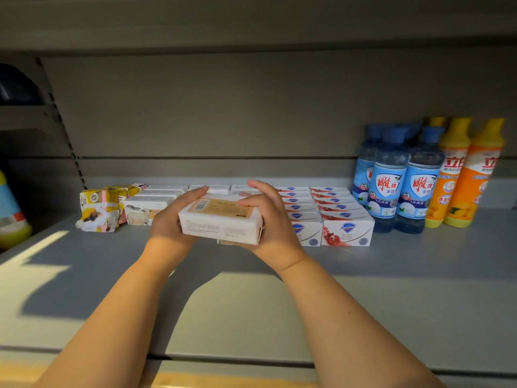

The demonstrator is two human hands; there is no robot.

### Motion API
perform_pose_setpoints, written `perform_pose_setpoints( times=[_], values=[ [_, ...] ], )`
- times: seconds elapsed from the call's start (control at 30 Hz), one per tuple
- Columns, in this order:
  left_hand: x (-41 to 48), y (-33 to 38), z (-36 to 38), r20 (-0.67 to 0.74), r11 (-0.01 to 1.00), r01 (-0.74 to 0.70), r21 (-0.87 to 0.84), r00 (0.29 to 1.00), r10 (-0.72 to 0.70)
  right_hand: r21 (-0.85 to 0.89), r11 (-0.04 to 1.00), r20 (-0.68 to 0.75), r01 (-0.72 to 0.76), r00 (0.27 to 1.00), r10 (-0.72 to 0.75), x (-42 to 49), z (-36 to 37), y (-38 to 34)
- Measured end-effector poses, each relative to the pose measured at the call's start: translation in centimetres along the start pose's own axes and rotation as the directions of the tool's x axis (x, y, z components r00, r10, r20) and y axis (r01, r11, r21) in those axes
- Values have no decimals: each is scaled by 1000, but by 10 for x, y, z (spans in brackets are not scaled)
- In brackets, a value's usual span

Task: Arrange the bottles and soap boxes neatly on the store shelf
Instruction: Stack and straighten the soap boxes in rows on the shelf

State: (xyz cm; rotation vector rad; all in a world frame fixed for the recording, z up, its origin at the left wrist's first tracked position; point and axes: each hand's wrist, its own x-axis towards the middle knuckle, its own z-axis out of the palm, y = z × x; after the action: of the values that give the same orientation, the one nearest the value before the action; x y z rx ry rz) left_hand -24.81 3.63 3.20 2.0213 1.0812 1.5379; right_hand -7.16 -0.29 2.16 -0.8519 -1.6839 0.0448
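Both hands are on one white soap box (221,219), held just above the grey shelf (391,275) in the middle of the display. The left hand (170,219) clasps its left end and the right hand (268,219) wraps the right end, fingers curled over the top, so it is firmly gripped from both sides. The top face carries a tan label with a barcode; the fine print on the front is too small to read. Another box peeks out right beneath it. Just to the right sit two columns of Safeguard boxes running front to back, the white-and-blue ones (306,233) beside the red pomegranate ones (347,232), roughly six deep each, though the back rows blur. Left of the hands stands a row of plain white boxes (148,208), then a loose cluster of yellow-and-pink wrapped packs (98,211). Far right, at least four blue bottles (389,186) are marked 雕牌 with "1次冲洗" lower down, and three orange bottles (481,180) with yellow caps show 立白, two in front and one behind.
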Motion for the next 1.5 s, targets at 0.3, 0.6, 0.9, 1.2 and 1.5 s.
perform_pose_setpoints(
  times=[0.3,0.6,0.9,1.2,1.5],
  values=[
    [-10,6,8,253,866,145,-479,967,-22,592,294,297,-750,542,786,8,4,-8],
    [-11,4,11,169,849,109,-517,985,-24,76,-253,932,-964,-22,362,5,-2,-18],
    [2,-2,17,43,780,291,-554,946,-322,289,-444,932,-848,143,333,7,4,-22],
    [11,-1,5,361,652,549,-523,836,-414,586,465,192,-664,671,716,5,19,-13],
    [10,-23,-33,565,837,491,-241,772,-290,130,869,200,-477,871,449,-13,26,1]
  ],
)
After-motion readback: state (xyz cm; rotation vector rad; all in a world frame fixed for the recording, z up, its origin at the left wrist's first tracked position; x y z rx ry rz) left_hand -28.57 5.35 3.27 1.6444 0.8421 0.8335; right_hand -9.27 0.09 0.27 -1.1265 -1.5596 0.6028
